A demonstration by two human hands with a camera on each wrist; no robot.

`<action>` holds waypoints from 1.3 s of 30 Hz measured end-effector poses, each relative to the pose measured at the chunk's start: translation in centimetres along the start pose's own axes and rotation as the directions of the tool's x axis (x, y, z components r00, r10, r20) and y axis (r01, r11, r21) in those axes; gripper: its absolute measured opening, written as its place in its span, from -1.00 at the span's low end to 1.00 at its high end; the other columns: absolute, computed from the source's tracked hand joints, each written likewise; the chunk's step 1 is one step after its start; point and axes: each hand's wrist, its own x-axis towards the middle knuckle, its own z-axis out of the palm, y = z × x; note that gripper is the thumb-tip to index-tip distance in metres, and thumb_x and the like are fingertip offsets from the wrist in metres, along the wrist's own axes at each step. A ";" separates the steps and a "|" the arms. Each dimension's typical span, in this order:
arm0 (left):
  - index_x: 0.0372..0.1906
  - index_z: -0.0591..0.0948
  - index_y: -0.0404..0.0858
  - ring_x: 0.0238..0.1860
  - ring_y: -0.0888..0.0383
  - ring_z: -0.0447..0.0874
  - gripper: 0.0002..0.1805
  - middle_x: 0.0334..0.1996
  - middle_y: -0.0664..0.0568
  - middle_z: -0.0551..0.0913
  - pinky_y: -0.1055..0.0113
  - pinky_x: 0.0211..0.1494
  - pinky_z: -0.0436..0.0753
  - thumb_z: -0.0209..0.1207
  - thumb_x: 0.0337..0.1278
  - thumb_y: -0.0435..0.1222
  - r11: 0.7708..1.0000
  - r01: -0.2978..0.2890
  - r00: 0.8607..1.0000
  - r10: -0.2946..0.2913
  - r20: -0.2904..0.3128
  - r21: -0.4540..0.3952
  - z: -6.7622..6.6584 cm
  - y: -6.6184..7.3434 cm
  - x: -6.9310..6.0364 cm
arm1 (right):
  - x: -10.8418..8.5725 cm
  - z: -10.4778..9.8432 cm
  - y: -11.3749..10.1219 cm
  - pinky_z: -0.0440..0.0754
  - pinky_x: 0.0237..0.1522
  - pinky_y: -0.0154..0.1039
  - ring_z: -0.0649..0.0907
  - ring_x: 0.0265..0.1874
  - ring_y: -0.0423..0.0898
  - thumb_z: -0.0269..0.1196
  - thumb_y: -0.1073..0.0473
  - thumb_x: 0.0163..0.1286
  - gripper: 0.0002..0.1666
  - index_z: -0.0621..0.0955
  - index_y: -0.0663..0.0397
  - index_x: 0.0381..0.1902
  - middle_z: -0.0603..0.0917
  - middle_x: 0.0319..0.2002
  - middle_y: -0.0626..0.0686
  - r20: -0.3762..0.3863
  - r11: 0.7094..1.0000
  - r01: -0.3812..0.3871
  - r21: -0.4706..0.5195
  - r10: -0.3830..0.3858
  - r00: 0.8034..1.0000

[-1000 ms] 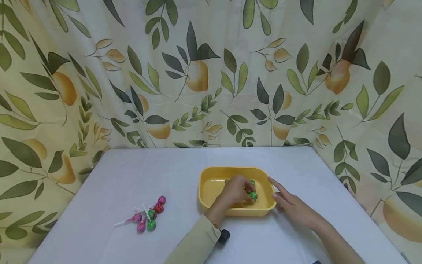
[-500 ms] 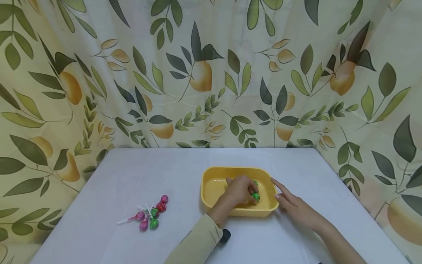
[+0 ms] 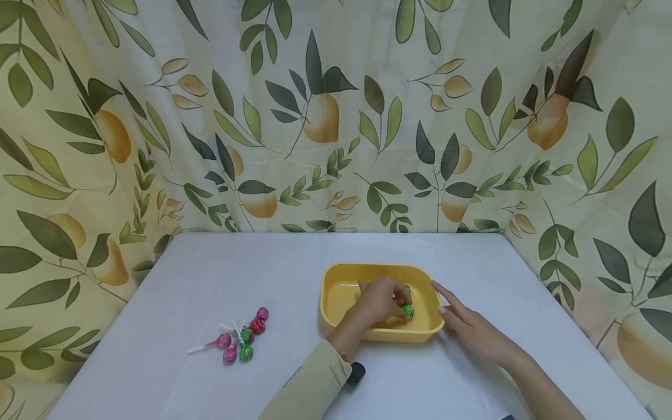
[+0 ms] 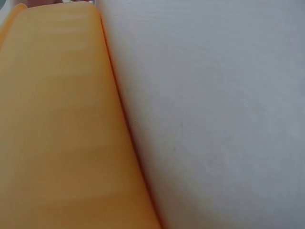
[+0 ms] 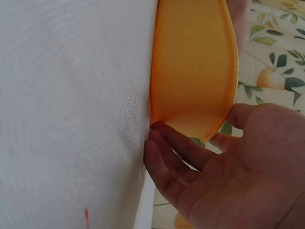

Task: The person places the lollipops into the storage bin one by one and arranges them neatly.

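Observation:
My left hand (image 3: 379, 298) reaches into a yellow rectangular tray (image 3: 336, 328), its fingers curled down over a green-wrapped lollipop (image 3: 408, 310) at the tray's right half. Another green wrapper (image 3: 407, 289) shows just behind the fingers; the sticks are hidden by the hand. At the tray's right end my right hand (image 3: 469, 329) rests its fairly straight fingers against the rim and outer wall. In the right wrist view, the thumb of this hand (image 5: 238, 167) touches the rim while other fingers lie low by the wall. The left wrist view shows mostly the tray's outer wall (image 4: 57, 119).
Left of the tray, several lollipops in pink, red and green wrappers (image 3: 229, 354) lie bunched on the white-covered table (image 3: 252, 262), their white sticks crossing. A curtain printed with leaves and fruit (image 3: 322, 116) hangs behind the table. A black device (image 3: 356, 373) sits at the left wrist.
The head view has shifted slightly. The left hand stays in the tray over the green lollipop with only slight finger movement, and the right hand keeps its place at the tray's end.

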 end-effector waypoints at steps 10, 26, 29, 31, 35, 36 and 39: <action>-0.23 0.83 -0.18 -0.33 0.30 0.57 -0.74 -0.36 0.17 0.72 0.45 -0.18 0.52 0.63 -0.09 -0.31 0.995 -0.084 0.996 0.086 0.021 -0.051 -1.7 -0.1 -0.6 | 0.1 -0.1 0.1 0.41 0.01 0.09 0.54 -0.17 0.00 -0.07 -0.23 0.69 -0.26 -0.02 -0.42 0.69 0.56 -0.20 0.06 0.009 1.000 -0.016 0.007 0.016 1.000; -0.10 0.82 -0.21 -0.28 0.28 0.59 -0.72 -0.26 0.18 0.76 0.50 -0.22 0.52 0.56 0.05 -0.28 0.989 -0.146 0.989 0.146 -0.007 0.010 -4.4 -0.9 -3.6 | 0.3 0.0 0.1 0.40 -0.03 0.07 0.53 -0.22 0.00 -0.07 -0.20 0.69 -0.26 -0.02 -0.40 0.69 0.52 -0.29 0.07 0.009 0.999 -0.031 0.011 0.031 0.999; -0.10 0.81 -0.21 -0.28 0.29 0.60 -0.73 -0.25 0.19 0.76 0.50 -0.20 0.53 0.55 0.07 -0.27 0.986 -0.169 0.985 0.169 -0.039 0.010 -5.0 -1.7 -4.3 | 0.4 0.0 0.0 0.41 -0.03 0.06 0.53 -0.22 0.00 -0.06 -0.19 0.70 -0.26 -0.01 -0.37 0.69 0.53 -0.28 0.08 0.007 1.000 -0.027 0.012 0.027 1.000; -0.11 0.81 -0.21 -0.26 0.27 0.61 -0.74 -0.24 0.18 0.76 0.49 -0.18 0.54 0.55 0.08 -0.28 0.984 -0.180 0.982 0.180 -0.061 -0.005 -5.4 -2.3 -4.6 | 0.5 0.0 0.0 0.41 -0.04 0.05 0.53 -0.23 0.01 -0.06 -0.18 0.70 -0.26 -0.01 -0.35 0.69 0.53 -0.28 0.08 0.007 1.000 -0.025 0.010 0.025 1.000; -0.11 0.79 -0.17 -0.17 0.16 0.65 -0.76 -0.18 0.16 0.75 0.43 -0.12 0.56 0.53 0.11 -0.30 0.983 -0.178 0.979 0.172 -0.112 -0.045 -5.9 -3.3 -5.4 | 0.4 0.0 0.1 0.41 -0.06 0.03 0.52 -0.25 0.01 -0.06 -0.19 0.70 -0.25 -0.01 -0.34 0.69 0.52 -0.30 0.08 0.007 1.000 -0.028 0.007 0.028 1.000; -0.10 0.79 -0.16 -0.15 0.11 0.66 -0.76 -0.16 0.13 0.76 0.41 -0.10 0.57 0.53 0.11 -0.30 0.983 -0.177 0.977 0.169 -0.129 -0.054 -6.0 -3.5 -5.6 | 0.5 0.0 0.1 0.41 -0.07 0.02 0.52 -0.25 0.01 -0.06 -0.19 0.70 -0.25 -0.02 -0.34 0.69 0.52 -0.30 0.08 0.009 0.999 -0.031 0.009 0.031 0.999; -0.08 0.78 -0.15 -0.08 0.01 0.66 -0.74 -0.09 0.09 0.75 0.34 -0.05 0.59 0.52 0.12 -0.31 0.983 -0.172 0.971 0.157 -0.183 -0.070 -6.5 -4.2 -6.2 | 0.4 0.0 0.1 0.41 -0.09 0.01 0.52 -0.26 0.01 -0.06 -0.18 0.70 -0.25 -0.02 -0.33 0.69 0.51 -0.30 0.08 0.010 0.999 -0.035 0.016 0.035 0.999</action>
